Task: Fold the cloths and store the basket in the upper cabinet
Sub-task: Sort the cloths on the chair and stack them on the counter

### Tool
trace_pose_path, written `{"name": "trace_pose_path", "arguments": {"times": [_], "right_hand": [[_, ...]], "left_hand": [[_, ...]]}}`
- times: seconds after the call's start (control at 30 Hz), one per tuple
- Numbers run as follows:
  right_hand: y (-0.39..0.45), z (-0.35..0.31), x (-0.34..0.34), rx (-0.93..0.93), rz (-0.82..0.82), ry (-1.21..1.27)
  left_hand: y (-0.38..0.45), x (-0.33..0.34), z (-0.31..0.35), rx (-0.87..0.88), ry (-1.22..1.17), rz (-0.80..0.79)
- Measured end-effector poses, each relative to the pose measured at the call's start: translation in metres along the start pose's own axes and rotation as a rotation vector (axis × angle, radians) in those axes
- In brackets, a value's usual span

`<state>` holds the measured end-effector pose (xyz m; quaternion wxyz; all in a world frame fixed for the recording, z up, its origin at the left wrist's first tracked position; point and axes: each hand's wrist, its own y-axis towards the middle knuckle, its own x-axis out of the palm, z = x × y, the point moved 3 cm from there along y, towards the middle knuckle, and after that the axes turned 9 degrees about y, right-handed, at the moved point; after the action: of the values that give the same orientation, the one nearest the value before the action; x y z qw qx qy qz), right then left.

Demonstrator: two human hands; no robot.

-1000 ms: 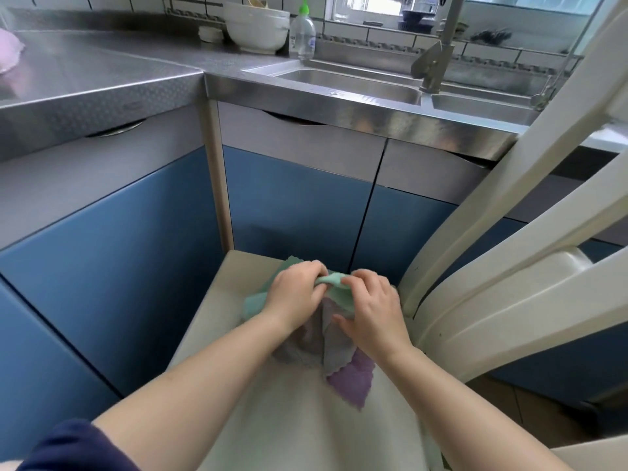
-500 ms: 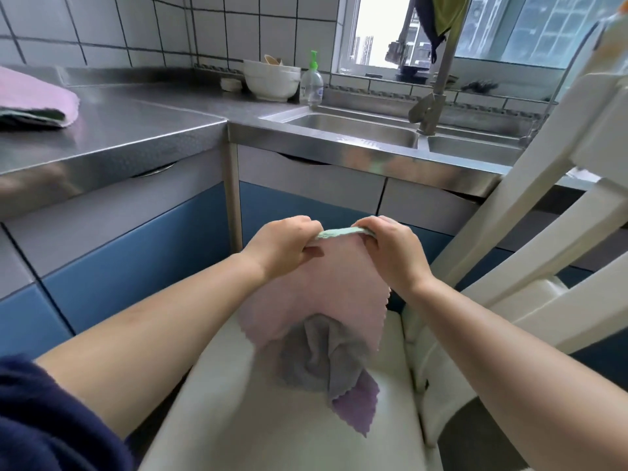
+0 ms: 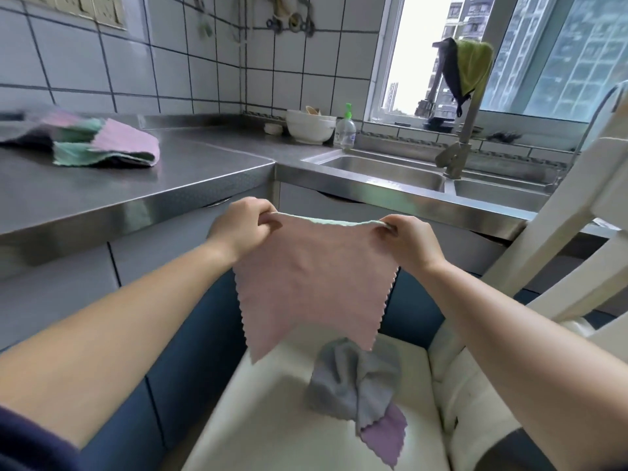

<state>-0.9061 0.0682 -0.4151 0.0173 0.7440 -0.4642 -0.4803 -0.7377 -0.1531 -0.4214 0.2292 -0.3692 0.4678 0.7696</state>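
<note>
While no writing is legible, left hand (image 3: 242, 226) and right hand (image 3: 409, 239) each pinch the pink cloth (image 3: 314, 283).

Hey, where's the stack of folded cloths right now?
In the head view, the folded cloths lie at the far left on the steel counter, left of the white bowl and sink.

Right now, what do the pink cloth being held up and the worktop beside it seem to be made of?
The pink cloth looks like thin, soft microfibre: matte, limp, with zigzag-cut edges, though the fibre can't be confirmed. The worktop looks like stainless steel: grey, brushed, with a shiny reflective front edge.
</note>
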Motion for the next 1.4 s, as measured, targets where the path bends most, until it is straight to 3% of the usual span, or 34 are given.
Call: {"name": "trace_pose_path", "arguments": {"times": [0.17, 0.27, 0.33, 0.43, 0.6, 0.8, 1.0, 1.2, 1.4], "right_hand": [[-0.041, -0.017, 0.003, -0.036, -0.046, 0.174], [-0.087, -0.007, 0.012, 0.025, -0.054, 0.305], [-0.126, 0.010, 0.029, 0.084, -0.105, 0.371], [-0.188, 0.034, 0.060, 0.170, -0.309, 0.394], [-0.276, 0.068, 0.094, 0.276, -0.483, 0.337], [-0.325, 0.091, 0.110, 0.338, -0.620, 0.220], [-0.339, 0.088, 0.111, 0.379, -0.585, 0.185], [-0.311, 0.090, 0.115, 0.501, -0.350, 0.339], [-0.278, 0.099, 0.134, 0.575, -0.269, 0.308]], "left_hand": [[-0.042, -0.037, -0.026, 0.078, 0.063, 0.123], [-0.092, -0.036, -0.042, 0.091, 0.099, 0.097], [-0.132, -0.027, -0.051, 0.070, 0.052, 0.005], [-0.195, -0.003, -0.060, 0.055, -0.108, -0.173], [-0.293, 0.037, -0.069, -0.061, -0.201, -0.558], [-0.353, 0.051, -0.058, -0.160, -0.204, -0.649], [-0.364, 0.061, -0.056, -0.355, -0.265, -0.619], [-0.343, 0.081, -0.061, -0.654, -0.466, -0.528], [-0.315, 0.101, -0.071, -0.751, -0.522, -0.426]]}}
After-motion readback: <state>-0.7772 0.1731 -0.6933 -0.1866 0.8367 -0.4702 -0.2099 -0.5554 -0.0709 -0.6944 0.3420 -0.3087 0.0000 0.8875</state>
